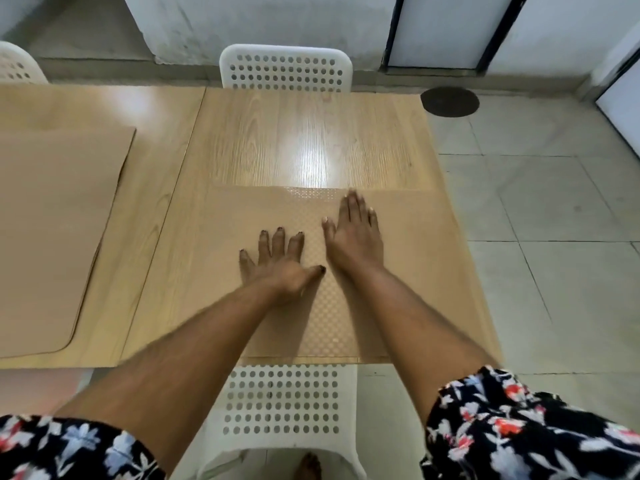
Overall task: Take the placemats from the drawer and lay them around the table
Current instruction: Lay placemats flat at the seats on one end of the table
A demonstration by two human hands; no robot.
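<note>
A tan placemat [415,258] with a dotted texture lies flat on the near right part of the wooden table [304,140], its near edge along the table's front edge. My left hand [277,261] presses flat on the mat's middle with straight, spread fingers. Just to the right, my right hand [356,237] lies flat on the same mat, fingers straight and pointing away from me. A second tan placemat [52,230] lies flat on the left part of the table, apart from both hands.
A white perforated chair [287,69] stands at the table's far side, another white chair [284,407] right below me at the near side, and part of a third [17,64] at far left. Tiled floor [536,202] with a dark round drain cover [449,101] lies to the right.
</note>
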